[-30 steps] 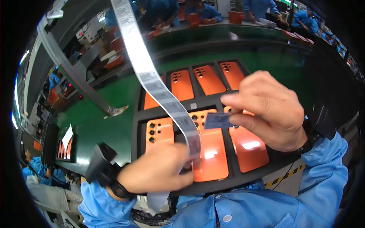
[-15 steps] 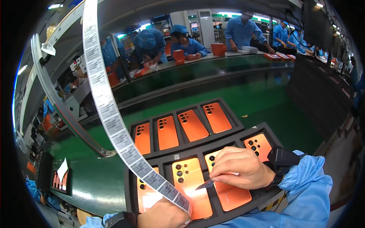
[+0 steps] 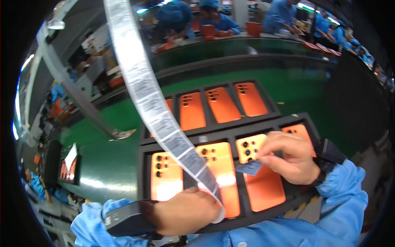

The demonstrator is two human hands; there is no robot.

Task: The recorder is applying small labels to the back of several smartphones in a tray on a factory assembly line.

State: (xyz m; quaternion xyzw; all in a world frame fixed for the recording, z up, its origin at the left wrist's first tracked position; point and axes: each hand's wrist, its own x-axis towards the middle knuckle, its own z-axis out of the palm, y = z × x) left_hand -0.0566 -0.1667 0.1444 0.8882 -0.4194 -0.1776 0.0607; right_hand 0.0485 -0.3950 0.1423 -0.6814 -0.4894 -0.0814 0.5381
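Note:
My left hand (image 3: pixel 187 210) grips the lower end of a long strip of printed labels (image 3: pixel 140 86) that curves up past the top of the view. My right hand (image 3: pixel 290 156) pinches a small label (image 3: pixel 249 167) between thumb and fingers, just above an orange phone back cover (image 3: pixel 261 177) in the near black tray (image 3: pixel 230 136). The near tray holds several orange covers with camera holes. A second black tray (image 3: pixel 214 88) behind it holds several more orange covers. Both sleeves are blue, with dark wristbands.
The trays lie on a green conveyor belt (image 3: pixel 123 123). A metal arm (image 3: pixel 78 99) slants down at the left. Other people in blue (image 3: pixel 214 20) work at the far side of the line, with orange bins near them.
The view has dropped closer to the trays. My right hand, still pinching the label, has shifted over the near tray's cover. My left hand keeps its hold on the strip.

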